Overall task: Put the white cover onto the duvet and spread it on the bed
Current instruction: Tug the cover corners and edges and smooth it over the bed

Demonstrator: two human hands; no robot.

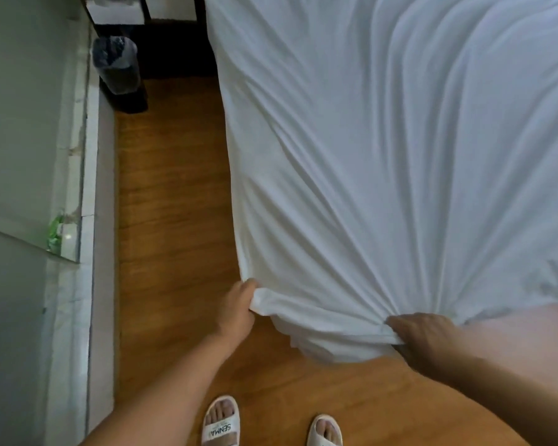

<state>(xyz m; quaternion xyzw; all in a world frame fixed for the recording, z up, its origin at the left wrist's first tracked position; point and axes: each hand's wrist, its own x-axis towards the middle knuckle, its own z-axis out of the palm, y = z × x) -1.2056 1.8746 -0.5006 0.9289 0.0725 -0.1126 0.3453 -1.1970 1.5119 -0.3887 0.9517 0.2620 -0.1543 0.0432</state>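
Cover (384,156): white, spread over bed, near edge gathered and lifted above floor (174,194). Corner pinched by left hand (237,312); bunched edge gripped by right hand (422,339). Bin (118,64) beside wall.

Bare forearms, no sleeves; white slide sandals (221,421) (the left one printed "SENMA").
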